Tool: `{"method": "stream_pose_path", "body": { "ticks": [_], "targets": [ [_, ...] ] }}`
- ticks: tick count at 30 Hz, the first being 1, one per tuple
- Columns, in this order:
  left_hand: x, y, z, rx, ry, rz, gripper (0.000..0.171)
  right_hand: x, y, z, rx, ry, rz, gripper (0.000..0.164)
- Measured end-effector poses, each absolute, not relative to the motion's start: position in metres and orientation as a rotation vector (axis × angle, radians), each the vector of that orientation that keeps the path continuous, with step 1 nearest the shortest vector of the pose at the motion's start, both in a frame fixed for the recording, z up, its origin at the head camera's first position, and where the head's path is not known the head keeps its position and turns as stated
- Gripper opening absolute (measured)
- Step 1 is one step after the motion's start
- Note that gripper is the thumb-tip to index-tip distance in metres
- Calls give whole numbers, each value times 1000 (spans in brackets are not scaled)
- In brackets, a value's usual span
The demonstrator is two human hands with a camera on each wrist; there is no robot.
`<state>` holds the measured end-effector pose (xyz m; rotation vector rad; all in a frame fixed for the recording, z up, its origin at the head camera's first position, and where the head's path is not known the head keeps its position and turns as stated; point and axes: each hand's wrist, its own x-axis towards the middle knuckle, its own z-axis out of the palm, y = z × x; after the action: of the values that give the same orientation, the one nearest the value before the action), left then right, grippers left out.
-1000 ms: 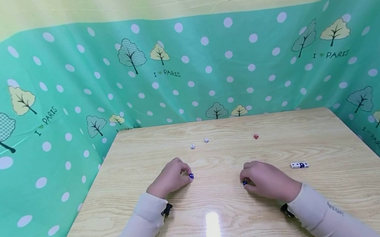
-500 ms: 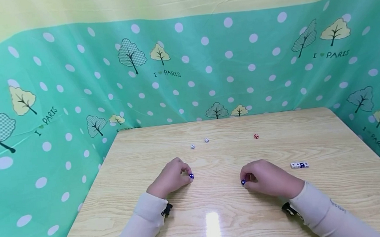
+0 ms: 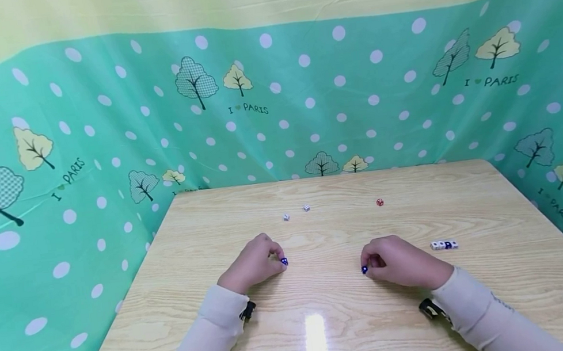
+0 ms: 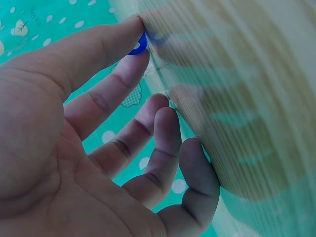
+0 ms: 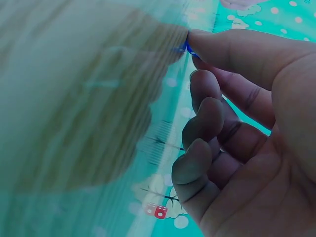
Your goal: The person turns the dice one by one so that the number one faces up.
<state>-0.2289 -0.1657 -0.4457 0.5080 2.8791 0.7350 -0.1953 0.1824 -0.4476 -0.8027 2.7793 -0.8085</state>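
Left of the table's middle, my left hand (image 3: 254,262) pinches a blue die (image 3: 284,261) between thumb and index finger. In the left wrist view only a sliver of that blue die (image 4: 138,45) shows between the fingertips, right at the tabletop, the other fingers loosely bent. My right hand (image 3: 401,261) pinches a second blue die (image 3: 364,270) the same way, a bit nearer the front. The right wrist view shows a small part of this die (image 5: 192,51) under the thumb tip, with the remaining fingers curled beside it.
A row of white and blue dice (image 3: 444,245) lies right of my right hand. Farther back sit two white dice (image 3: 286,217) and a red die (image 3: 380,202). The wooden table (image 3: 203,219) is bordered by a green patterned cloth (image 3: 306,120).
My right hand has shifted slightly, and the blue die in its fingers has turned so a different face shows. The left hand has stayed in place with its die.
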Motion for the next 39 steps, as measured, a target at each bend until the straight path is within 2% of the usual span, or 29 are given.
{"method": "stream_pose_path", "body": {
  "ticks": [30,39],
  "targets": [
    [-228,-171,-446,479,2869,745,12,-195,175,-450,-890,2889,-657,14],
    [-229,-167,-444,497,2861,748,12,-190,181,-439,-824,2925,-632,12]
  ]
}}
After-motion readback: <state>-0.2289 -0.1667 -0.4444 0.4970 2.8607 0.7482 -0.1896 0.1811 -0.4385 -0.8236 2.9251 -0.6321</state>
